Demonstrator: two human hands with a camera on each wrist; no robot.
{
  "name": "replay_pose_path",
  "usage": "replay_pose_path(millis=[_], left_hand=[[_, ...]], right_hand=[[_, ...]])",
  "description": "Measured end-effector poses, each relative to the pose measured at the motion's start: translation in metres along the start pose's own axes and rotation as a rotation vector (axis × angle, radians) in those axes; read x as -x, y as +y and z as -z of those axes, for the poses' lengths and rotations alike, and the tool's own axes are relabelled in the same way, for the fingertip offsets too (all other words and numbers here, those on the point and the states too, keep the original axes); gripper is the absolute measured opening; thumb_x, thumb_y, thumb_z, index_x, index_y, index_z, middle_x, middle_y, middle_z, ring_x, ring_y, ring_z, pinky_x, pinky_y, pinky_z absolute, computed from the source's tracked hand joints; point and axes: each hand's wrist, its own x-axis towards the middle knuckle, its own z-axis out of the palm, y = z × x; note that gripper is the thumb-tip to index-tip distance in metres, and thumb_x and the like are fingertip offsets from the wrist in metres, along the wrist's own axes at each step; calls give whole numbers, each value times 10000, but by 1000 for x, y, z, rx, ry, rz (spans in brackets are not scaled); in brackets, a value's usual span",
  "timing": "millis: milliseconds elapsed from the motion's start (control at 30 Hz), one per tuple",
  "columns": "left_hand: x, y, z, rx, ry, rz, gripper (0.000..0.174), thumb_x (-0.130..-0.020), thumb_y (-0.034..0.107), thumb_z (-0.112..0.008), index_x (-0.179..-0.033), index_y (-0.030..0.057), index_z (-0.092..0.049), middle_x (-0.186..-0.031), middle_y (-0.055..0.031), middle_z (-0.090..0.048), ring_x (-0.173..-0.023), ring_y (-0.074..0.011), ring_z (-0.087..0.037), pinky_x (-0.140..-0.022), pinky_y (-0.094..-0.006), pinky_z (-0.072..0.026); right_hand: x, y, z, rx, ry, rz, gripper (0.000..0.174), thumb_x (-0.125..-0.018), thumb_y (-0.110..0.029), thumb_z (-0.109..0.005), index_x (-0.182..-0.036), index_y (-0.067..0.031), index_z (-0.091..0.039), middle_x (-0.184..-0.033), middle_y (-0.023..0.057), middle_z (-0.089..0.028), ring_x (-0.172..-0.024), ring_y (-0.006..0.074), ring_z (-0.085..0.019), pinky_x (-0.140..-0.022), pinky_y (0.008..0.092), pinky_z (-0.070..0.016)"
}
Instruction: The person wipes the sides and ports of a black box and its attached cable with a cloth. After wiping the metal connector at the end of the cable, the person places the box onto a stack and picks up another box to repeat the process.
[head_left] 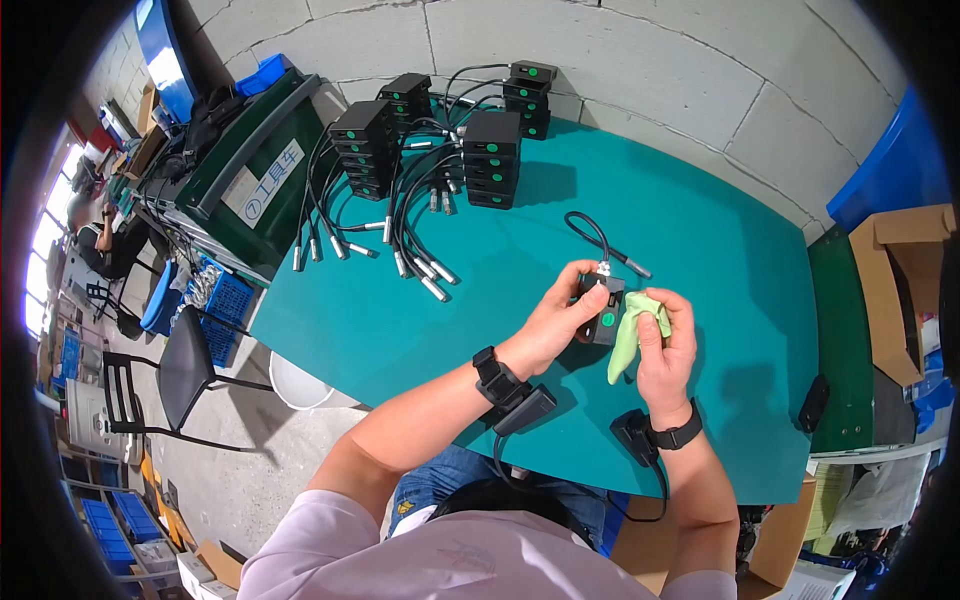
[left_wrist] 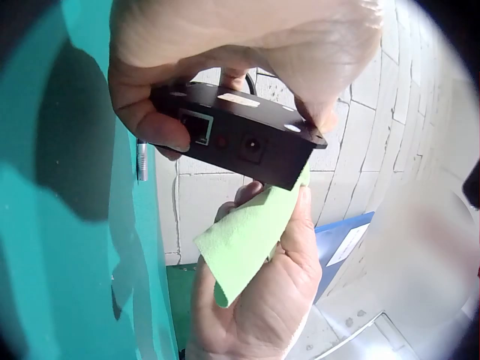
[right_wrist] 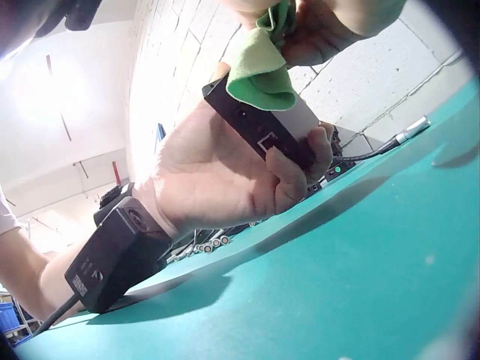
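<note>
My left hand (head_left: pixel 553 318) grips a small black box (head_left: pixel 606 318) above the green table, fingers and thumb around its edges. A round green sticker marks its face, and a short black cable (head_left: pixel 594 226) with a silver plug runs from its far end. The left wrist view shows a network socket (left_wrist: pixel 196 127) and a round power socket (left_wrist: pixel 253 145) on the near end. A light green cloth (head_left: pixel 628 340) is pinched between the thumb and fingers of my right hand (head_left: pixel 668 352), right beside the box. In the right wrist view the cloth (right_wrist: pixel 261 75) overlaps the box's edge.
Stacks of similar black boxes (head_left: pixel 491 150) stand at the back of the green table (head_left: pixel 430 335), their cables (head_left: pixel 405 235) trailing forward. A green tool cart (head_left: pixel 240 180) adjoins the left side. An open cardboard box (head_left: pixel 885 290) and a small black object (head_left: pixel 813 403) lie at the right.
</note>
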Motion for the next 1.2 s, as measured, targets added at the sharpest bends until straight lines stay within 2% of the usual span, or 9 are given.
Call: replay_pose_path(millis=[467,533,567,633,733,900,1067,1133,1200], left_hand=[[-1,0,1,-3,0,6,559,-874,508,-507,-1273,150,-347,-1013,4,-464,-940,-79,-475,-773,-259,-433],[0,0,0,-10,8,4,533,-873,467,-538,-1264,147,-367,-1010,4,-462,-927,-78,-466,-775,-247,-425],[0,0,-2,-9,7,4,533,-873,467,-538,-1264,147,-367,-1010,4,-462,-927,-78,-466,-775,-247,-425],[-1,-3,-8,21,52,-97,503,-852,397,-605,-1215,111,-406,-949,-8,-491,-834,-70,-484,-649,-221,-431],[-2,-6,-5,-22,11,-127,482,-864,364,-601,-1240,134,-405,-977,4,-458,-886,-78,-453,-745,-224,-404],[0,0,-2,35,40,-47,465,-866,347,-602,-1229,126,-414,-961,4,-462,-893,-90,-457,-752,-233,-409],[-3,-3,-7,41,17,-88,460,-861,348,-608,-1221,132,-419,-936,12,-455,-865,-81,-449,-708,-228,-394],[-2,-2,-7,39,32,-115,466,-831,341,-652,-1171,108,-434,-938,1,-479,-839,-72,-488,-686,-221,-442],[0,-2,-3,41,34,-93,462,-841,344,-636,-1188,119,-430,-952,4,-469,-867,-79,-473,-717,-233,-423]], right_hand=[[-1,2,0,-16,10,-4,203,-887,-71,-531,-1081,-17,-505,-988,79,-570,-854,126,-549,-738,239,-450],[-5,2,-1,178,66,203,213,-849,-38,-567,-1057,-17,-527,-1003,107,-547,-852,171,-563,-735,251,-457],[-6,1,-2,179,67,202,213,-849,-38,-567,-1057,-17,-527,-1003,107,-547,-852,171,-563,-735,251,-457],[-7,-6,-4,378,39,331,221,-803,-7,-602,-1021,-24,-565,-1005,129,-524,-847,219,-569,-722,278,-473],[-4,-15,-9,400,7,235,207,-787,5,-617,-989,-33,-594,-982,124,-525,-844,235,-568,-710,302,-485],[-2,-21,-11,511,-85,227,149,-805,0,-602,-951,-27,-603,-912,92,-516,-707,212,-578,-575,295,-479],[-6,-24,-8,538,-20,263,147,-801,-2,-607,-946,-28,-603,-905,95,-514,-699,212,-576,-567,300,-473],[-5,-26,-7,546,0,268,145,-799,-3,-609,-942,-28,-603,-902,95,-514,-694,213,-576,-563,300,-472],[-4,-27,-6,540,-100,251,144,-795,0,-609,-935,-32,-601,-896,94,-517,-690,221,-574,-562,301,-475]])
